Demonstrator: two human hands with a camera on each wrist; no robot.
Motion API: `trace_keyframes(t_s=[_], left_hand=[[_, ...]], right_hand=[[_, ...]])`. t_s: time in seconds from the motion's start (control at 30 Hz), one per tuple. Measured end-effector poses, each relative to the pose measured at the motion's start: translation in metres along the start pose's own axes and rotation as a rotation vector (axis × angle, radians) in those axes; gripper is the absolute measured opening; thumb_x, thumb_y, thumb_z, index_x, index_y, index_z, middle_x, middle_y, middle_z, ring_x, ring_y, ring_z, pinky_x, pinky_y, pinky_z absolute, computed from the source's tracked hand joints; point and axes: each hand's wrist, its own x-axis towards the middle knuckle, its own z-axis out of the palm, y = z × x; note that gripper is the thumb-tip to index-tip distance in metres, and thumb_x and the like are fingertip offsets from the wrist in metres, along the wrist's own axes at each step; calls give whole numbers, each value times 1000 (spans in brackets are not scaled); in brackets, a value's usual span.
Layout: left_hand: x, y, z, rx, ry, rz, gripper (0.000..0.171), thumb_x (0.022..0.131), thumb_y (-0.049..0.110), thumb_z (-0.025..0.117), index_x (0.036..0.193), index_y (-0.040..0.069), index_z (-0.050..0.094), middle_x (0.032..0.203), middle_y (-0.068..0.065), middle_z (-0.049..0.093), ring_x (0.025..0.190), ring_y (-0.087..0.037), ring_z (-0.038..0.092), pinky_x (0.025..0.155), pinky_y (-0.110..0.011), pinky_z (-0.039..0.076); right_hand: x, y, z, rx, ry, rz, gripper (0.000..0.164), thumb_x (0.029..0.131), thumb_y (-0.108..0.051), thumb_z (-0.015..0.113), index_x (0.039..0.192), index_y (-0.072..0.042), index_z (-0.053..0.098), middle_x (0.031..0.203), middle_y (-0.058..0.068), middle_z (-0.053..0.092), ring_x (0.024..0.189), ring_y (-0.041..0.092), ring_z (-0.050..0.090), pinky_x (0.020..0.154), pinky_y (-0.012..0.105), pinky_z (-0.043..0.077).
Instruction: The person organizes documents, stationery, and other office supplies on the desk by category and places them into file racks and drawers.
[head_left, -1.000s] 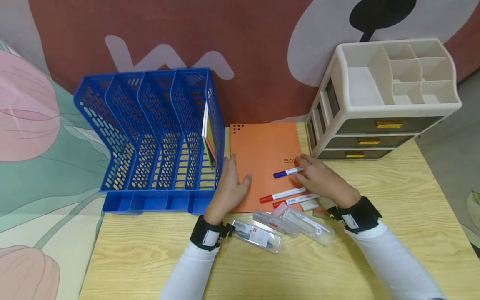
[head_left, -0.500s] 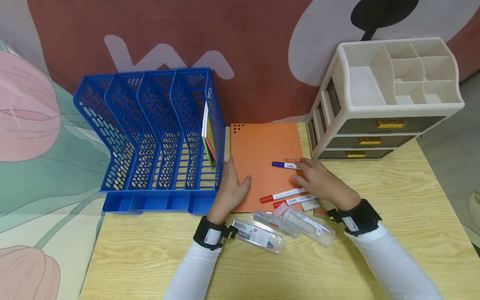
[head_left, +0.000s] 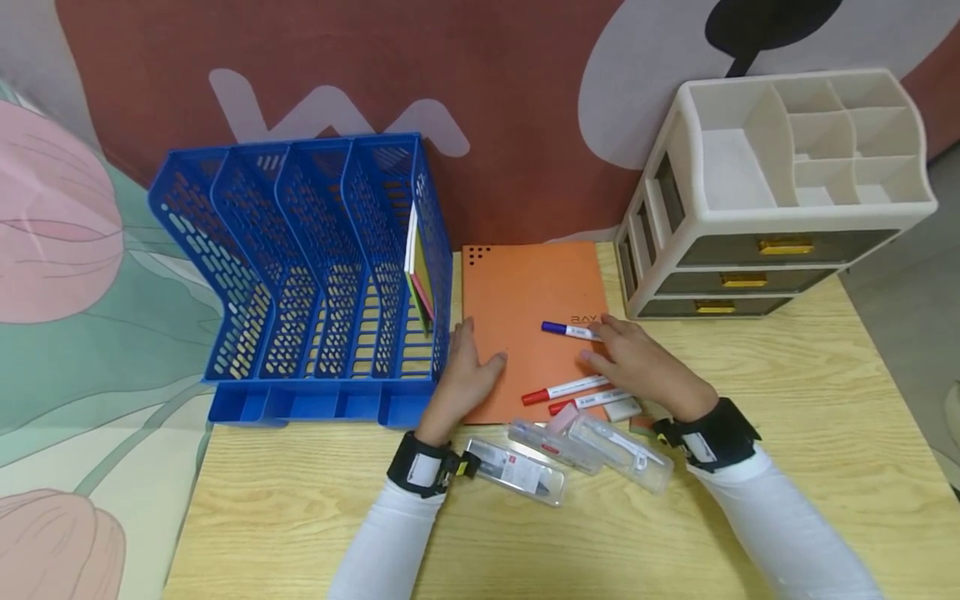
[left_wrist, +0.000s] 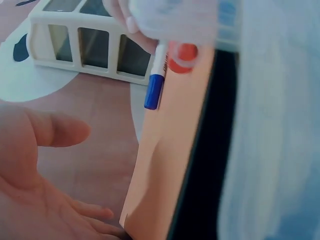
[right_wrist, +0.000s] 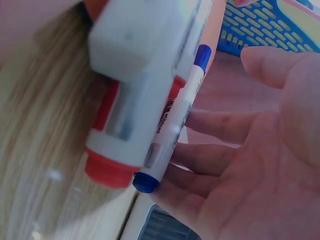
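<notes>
An orange notebook (head_left: 525, 283) lies flat on the table. My left hand (head_left: 466, 385) rests at its left edge with the thumb spread and holds nothing; the left wrist view shows the bare palm. My right hand (head_left: 647, 364) is over the notebook's right edge. Its fingertips touch a blue-capped whiteboard marker (head_left: 564, 330) lying on the cover. In the right wrist view the loosely extended fingers lie along that marker (right_wrist: 176, 117), with the thumb apart. Two red-capped markers (head_left: 566, 389) lie across the notebook's lower part, their right ends near my right hand.
Left stands a blue file rack (head_left: 318, 383) with thin booklets (head_left: 420, 271) in its right slot. A white drawer organizer (head_left: 795, 218) stands at the right. Below the notebook lie clear plastic cases (head_left: 517, 472), a pink block (head_left: 562, 418) and a white block (head_left: 622, 408).
The blue-capped marker has turned and shifted up and slightly left under my right fingers. My right hand has moved little; the left hand stays at the notebook's left edge.
</notes>
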Motion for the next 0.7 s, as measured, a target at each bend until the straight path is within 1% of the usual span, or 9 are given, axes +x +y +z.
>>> trace_keyframes(t_s=[0.1,0.17,0.3,0.43,0.5,0.53,0.63,0.7], left_hand=[[0,1,-1,-71,11,-20,83,98,18,63,162,-4,15,169,-28,16,157,-43,17,127,-60,19],[0,1,-2,-111,19,-41,83,97,18,63,163,-2,16,169,-27,17,157,-42,18,127,-59,18],[-1,3,-3,-152,28,-73,81,98,16,61,163,0,17,170,-24,19,157,-39,18,128,-58,17],[-3,6,-5,-193,35,-96,79,98,16,60,164,2,18,170,-21,20,158,-37,18,128,-58,16],[-3,8,-6,-233,46,-98,80,97,15,60,164,3,18,170,-20,20,158,-35,19,128,-58,16],[-3,9,-7,-259,49,-91,79,97,14,59,164,3,18,170,-20,22,156,-35,22,128,-58,17],[-2,11,-8,-337,58,-67,78,96,10,58,163,2,19,167,-20,28,151,-36,30,127,-57,20],[-1,13,-8,-365,63,-58,79,95,9,58,163,1,19,166,-20,29,148,-35,33,127,-55,22]], right_hand=[[-1,-1,-1,-2,-7,0,60,106,-36,57,148,6,48,159,38,33,143,60,35,111,73,36],[-3,-1,-1,-2,-14,-9,60,106,-37,57,148,4,49,159,38,32,144,60,34,111,72,37],[-5,0,0,6,-29,-45,57,105,-38,58,145,2,54,160,39,29,144,59,34,110,71,39],[-7,2,0,28,-67,-53,62,105,-42,57,149,3,49,163,39,22,146,58,32,110,69,39],[-7,4,1,41,-86,-52,66,106,-43,55,151,3,45,164,38,19,147,58,32,111,69,39],[-7,5,1,47,-95,-48,68,106,-44,54,153,4,43,165,38,17,147,57,31,111,68,39],[-8,7,0,57,-103,-57,69,106,-44,53,153,5,42,165,39,14,147,59,31,111,69,38],[-8,8,0,65,-105,-63,67,107,-42,53,153,4,42,164,39,13,147,59,30,111,70,37]])
